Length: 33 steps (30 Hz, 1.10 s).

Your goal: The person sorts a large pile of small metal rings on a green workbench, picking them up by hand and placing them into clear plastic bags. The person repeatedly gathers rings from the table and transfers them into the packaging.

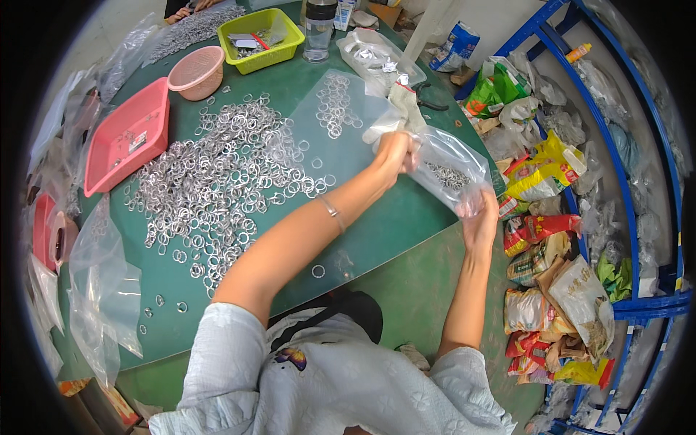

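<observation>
A clear plastic bag (pixel 458 148) with a cluster of small metal rings (pixel 447 175) inside is stretched between my hands over the table's right edge. My left hand (pixel 397 154) is closed on the bag's left end. The fingers of my right hand (pixel 480 212) are closed round its lower right end, partly seen through the plastic. To the left, a big heap of loose silver rings (pixel 210 163) spreads over the green table (pixel 384 232). A smaller batch of rings (pixel 336 105) lies on a clear plastic sheet (pixel 304 101) beyond my left forearm.
At the left stand a pink tray (pixel 134 138) and a round pink basket (pixel 197 76). Behind are a yellow-green basket (pixel 262 43), a water bottle (pixel 317 32) and a white tray (pixel 362 45). Dark-handled pliers (pixel 433 106) lie nearby. Blue shelving (pixel 602 94) holds bags. Another person's hands (pixel 190 9) work far left.
</observation>
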### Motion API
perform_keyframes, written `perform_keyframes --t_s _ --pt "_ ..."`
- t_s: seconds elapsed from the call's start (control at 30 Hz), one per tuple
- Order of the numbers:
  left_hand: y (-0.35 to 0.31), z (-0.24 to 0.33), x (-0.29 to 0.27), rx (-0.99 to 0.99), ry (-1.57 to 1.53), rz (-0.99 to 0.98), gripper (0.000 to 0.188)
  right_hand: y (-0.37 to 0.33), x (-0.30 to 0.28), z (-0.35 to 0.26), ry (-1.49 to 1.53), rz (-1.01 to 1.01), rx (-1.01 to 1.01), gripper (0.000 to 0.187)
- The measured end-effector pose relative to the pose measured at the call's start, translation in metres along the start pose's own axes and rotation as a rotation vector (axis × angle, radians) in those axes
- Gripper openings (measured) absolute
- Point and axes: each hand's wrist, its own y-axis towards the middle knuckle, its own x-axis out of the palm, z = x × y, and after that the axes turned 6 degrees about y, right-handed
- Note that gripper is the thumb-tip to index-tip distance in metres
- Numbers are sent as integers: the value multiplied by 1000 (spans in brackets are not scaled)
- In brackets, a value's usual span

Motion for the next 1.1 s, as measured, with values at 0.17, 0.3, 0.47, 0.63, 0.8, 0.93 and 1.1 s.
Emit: perform_keyframes --t_s 0.17,0.3,0.47,0.63,0.8,0.93,1.1 --pt "-14 -14 -22 98 424 37 23 -6 -19 40 -285 111 -98 26" --pt "-11 -9 -34 297 691 -16 30 -14 -35 50 -226 160 -227 20" --pt "-53 -16 -31 1282 1115 93 60 -40 -22 54 -641 42 -603 39" --pt "-59 -25 -30 1046 1360 -60 62 -58 -3 48 -1136 -66 -641 67" --pt "-23 -29 -23 933 1258 -96 35 -23 -23 63 -964 108 -549 31" --pt "1 -35 -14 1117 1297 -64 25 -1 -29 74 -1005 114 -548 35" --pt "31 -14 6 1192 1411 79 30 51 -21 79 -873 137 -547 41"
